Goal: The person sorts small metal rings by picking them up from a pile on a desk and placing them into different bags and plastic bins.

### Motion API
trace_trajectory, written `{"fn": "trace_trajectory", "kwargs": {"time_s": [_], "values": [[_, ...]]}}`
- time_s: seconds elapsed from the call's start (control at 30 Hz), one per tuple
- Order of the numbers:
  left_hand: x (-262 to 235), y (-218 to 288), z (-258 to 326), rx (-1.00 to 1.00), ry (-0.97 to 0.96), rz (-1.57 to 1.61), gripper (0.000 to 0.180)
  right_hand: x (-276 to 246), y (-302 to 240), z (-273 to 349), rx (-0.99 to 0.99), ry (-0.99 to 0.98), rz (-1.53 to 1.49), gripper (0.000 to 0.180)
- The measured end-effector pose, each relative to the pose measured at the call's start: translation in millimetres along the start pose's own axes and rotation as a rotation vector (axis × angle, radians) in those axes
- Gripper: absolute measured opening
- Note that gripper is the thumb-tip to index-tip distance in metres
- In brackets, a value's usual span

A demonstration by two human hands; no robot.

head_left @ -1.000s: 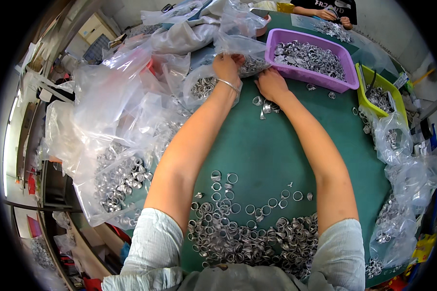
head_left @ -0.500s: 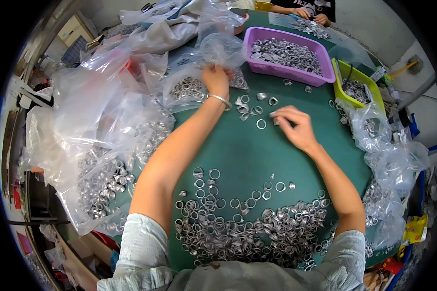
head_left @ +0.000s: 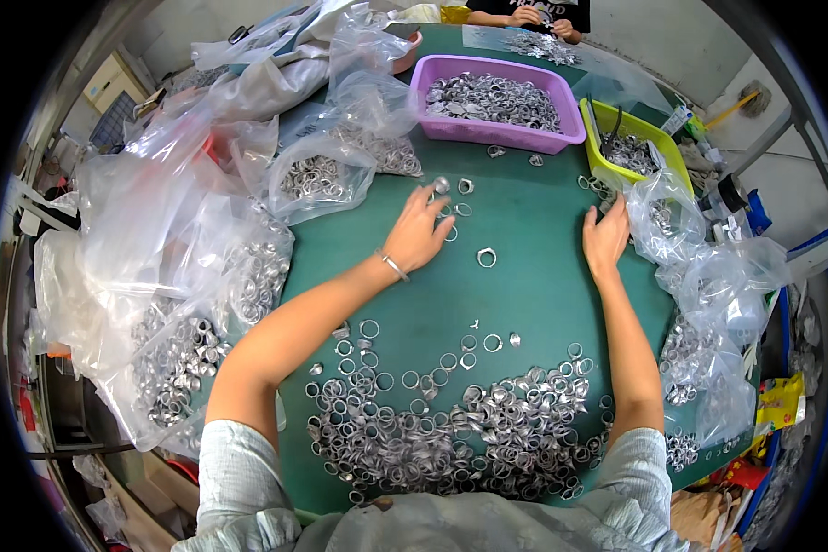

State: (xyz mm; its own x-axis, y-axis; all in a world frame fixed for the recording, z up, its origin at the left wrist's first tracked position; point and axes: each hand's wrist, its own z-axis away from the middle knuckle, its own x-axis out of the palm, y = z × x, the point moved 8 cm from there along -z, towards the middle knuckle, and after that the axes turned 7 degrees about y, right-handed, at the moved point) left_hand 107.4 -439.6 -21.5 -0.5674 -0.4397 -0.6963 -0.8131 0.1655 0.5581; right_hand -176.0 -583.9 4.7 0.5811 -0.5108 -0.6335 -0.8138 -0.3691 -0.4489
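Note:
My left hand (head_left: pixel 416 232) reaches over the middle of the green table, fingers stretched out and slightly apart. Its fingertips are at a few loose silver-coloured rings (head_left: pixel 464 210), and a wide-faced ring (head_left: pixel 442 185) lies by the index fingertip. The palm side is hidden. My right hand (head_left: pixel 607 235) is at the right, thumb and fingers apart, beside a clear plastic bag (head_left: pixel 655 241) with rings in it. Whether its fingertips touch the bag I cannot tell. Between the hands lies a single ring (head_left: pixel 486 258). A big pile of rings (head_left: pixel 451 442) spreads along the near side.
A purple basin (head_left: pixel 497 138) of rings stands at the back, with a yellow-green basket (head_left: pixel 616 170) holding rings and tools to its right. Ring-filled clear bags (head_left: pixel 322 179) crowd the left side. Across the table a person (head_left: pixel 543 17) handles small metal pieces.
My left hand has left the bag at the back left and come nearer, over the loose rings. My right hand has moved right, to the clear bag. A ring now lies between them. The view has shifted.

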Motion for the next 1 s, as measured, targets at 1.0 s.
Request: {"fn": "trace_trajectory", "kwargs": {"time_s": [1.0], "values": [[9.4, 37.2, -25.3, 0.169, -0.067, 0.161, 0.033, -138.6, 92.0, -108.9, 0.176, 0.354, 0.532, 0.022]]}}
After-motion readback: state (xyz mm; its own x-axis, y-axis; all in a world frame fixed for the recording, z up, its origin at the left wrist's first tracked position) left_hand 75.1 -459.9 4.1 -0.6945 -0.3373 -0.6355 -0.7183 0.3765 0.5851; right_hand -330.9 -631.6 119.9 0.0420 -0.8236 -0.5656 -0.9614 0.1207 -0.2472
